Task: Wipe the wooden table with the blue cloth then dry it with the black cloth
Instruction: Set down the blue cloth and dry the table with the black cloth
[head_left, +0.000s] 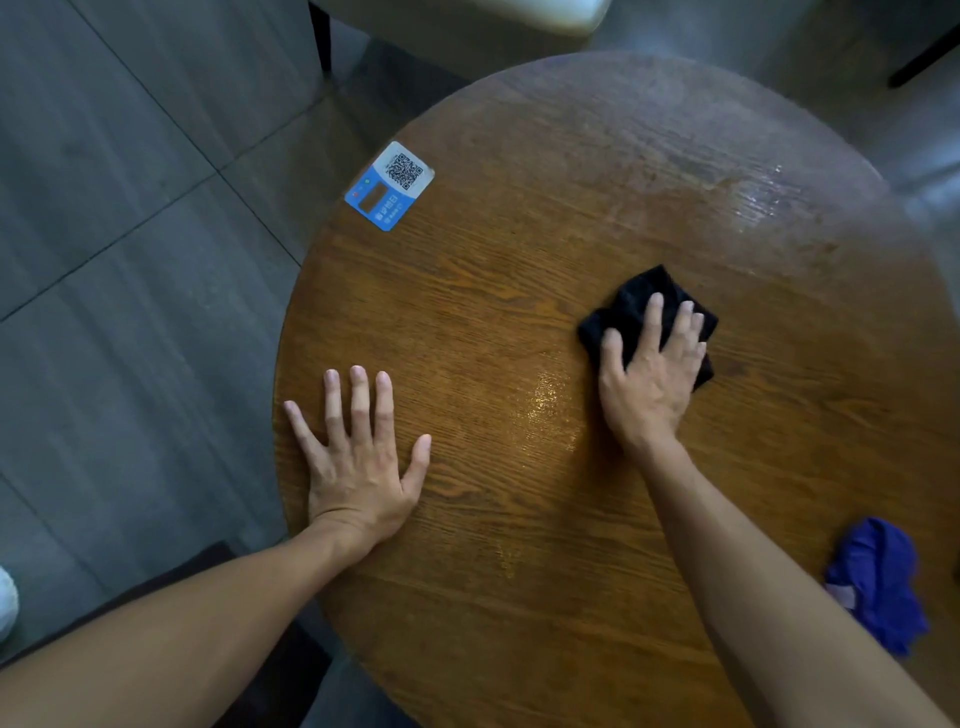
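Round wooden table was brown-grained, with wet sheen at centre and far right. Black cloth sat bunched mid-table under my right hand. Blue cloth lay crumpled near the right edge, well apart.

The round brown wooden table carries a blue-and-white QR sticker at ten o'clock, a black cloth near centre, and a crumpled blue cloth at four.

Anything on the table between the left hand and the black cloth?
Nothing solid: in the head view, only bare wooden table with a glossy wet patch lies between the left hand and the black cloth under the right hand.
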